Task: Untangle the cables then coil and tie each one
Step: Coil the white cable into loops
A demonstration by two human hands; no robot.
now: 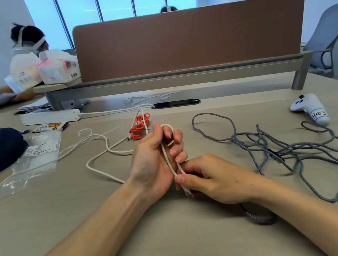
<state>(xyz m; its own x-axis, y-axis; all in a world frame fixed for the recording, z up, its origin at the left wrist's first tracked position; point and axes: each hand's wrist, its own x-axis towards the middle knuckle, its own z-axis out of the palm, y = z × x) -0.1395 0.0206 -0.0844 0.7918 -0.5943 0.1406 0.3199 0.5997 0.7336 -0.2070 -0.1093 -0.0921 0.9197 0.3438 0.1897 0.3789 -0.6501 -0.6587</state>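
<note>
1. The left hand (pixel 155 161) stands on its edge on the table (pixel 177 242) with its fingers curled inward around the white cable (pixel 166 157). It seems to be acting as a former, since the cable bends over the forefinger tip and runs down the palm side, which fixes the size of a loop.
2. The right hand (pixel 209 178) pinches the cable's plug end between thumb and forefinger, close against the heel of the left hand. Holding the end there likely keeps it from slipping while the turns are laid on.
3. The rest of the white cable lies in loose bends on the table to the left, free to be drawn in.
4. The orange cable (pixel 140 127) sits bunched just behind the left hand. A white strand crosses it (whether that is the same cable, I cannot tell).
5. The grey cable (pixel 271 143) sprawls in an open tangle to the right, apart from the white one. One run of it passes under the right forearm.
6. By my reading, the white cable is on its first loop, and the other two have not been coiled or tied.
7. Thin white strips (pixel 150 97) lie at the back of the table, possibly ties, and they are within reach for that reason.
</note>
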